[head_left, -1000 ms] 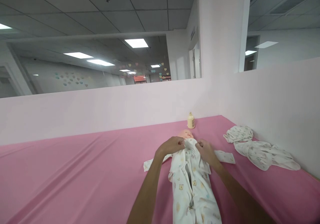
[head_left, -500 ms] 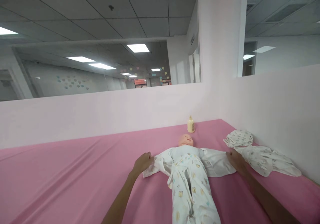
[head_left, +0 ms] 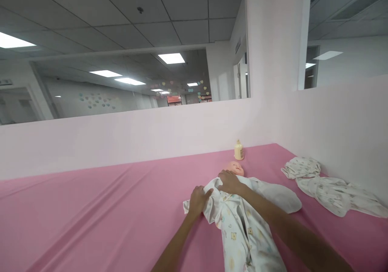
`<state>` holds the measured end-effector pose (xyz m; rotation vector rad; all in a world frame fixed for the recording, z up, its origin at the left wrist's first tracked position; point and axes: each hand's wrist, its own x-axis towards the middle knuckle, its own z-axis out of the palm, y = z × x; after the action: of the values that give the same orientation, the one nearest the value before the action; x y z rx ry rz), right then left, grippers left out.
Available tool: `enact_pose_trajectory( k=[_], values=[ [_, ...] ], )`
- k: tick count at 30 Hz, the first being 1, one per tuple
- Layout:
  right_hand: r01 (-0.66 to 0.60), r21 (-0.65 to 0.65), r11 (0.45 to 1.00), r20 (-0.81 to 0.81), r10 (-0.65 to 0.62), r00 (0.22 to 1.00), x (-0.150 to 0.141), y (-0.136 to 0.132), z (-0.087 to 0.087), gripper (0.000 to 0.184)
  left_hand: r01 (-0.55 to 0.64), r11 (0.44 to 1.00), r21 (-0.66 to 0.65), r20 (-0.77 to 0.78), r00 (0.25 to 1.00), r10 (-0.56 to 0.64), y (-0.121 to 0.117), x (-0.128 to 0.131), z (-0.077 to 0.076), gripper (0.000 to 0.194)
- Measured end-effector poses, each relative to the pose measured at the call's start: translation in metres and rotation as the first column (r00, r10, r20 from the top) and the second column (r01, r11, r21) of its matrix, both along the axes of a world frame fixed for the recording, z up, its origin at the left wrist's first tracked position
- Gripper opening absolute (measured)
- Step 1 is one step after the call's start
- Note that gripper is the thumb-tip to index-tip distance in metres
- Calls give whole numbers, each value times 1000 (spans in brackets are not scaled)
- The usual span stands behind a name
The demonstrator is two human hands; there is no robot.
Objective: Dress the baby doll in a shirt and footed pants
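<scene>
A baby doll (head_left: 236, 167) lies on its back, its head toward the wall. It has on a white baby garment (head_left: 280, 195) and pale trousers with a bear print (head_left: 233, 235). My left hand (head_left: 198, 200) is closed around the garment's sleeve on the left, thumb pointing toward the doll. Across the doll's body reaches my right hand (head_left: 230, 182), its fingers curled onto the garment at the left shoulder, just below the head. The sleeve on the right lies spread out, untouched. Cloth and hands hide the doll's arms.
A pink sheet (head_left: 106, 215) covers the surface, wrinkled at left. Behind the doll's head stands a cream pump bottle (head_left: 239, 150). Folded printed baby clothes (head_left: 301, 167) and a loose printed garment (head_left: 339, 195) lie at right by the wall. Windows are above the low white walls.
My right hand has let go of the right sleeve and crossed to the doll's left shoulder. My left hand has moved inward along the left sleeve. The view has shifted slightly left.
</scene>
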<state>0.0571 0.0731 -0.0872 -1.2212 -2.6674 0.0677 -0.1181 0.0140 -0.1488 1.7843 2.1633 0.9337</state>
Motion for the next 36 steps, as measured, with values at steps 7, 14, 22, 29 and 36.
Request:
enact_pose_trajectory(
  k=[7,14,22,29,36],
  values=[
    [-7,-107,994,227,31,973,-35,11,-13,63,-18,987,159,-338,938,71,-2,-3,-18,34],
    [12,-114,993,220,14,975,-19,10,-3,74,-126,991,48,-394,909,134,-6,-11,-12,39],
    [83,-101,991,41,-79,996,36,17,15,65,-151,982,-117,-431,898,87,-8,-24,-20,36],
    [66,-4,998,221,-63,973,18,16,12,55,-70,994,-84,-448,894,25,-5,-22,-27,33],
    [-231,119,966,368,173,914,-34,7,-10,33,-65,994,-90,-447,894,18,-6,-23,-25,32]
  ],
)
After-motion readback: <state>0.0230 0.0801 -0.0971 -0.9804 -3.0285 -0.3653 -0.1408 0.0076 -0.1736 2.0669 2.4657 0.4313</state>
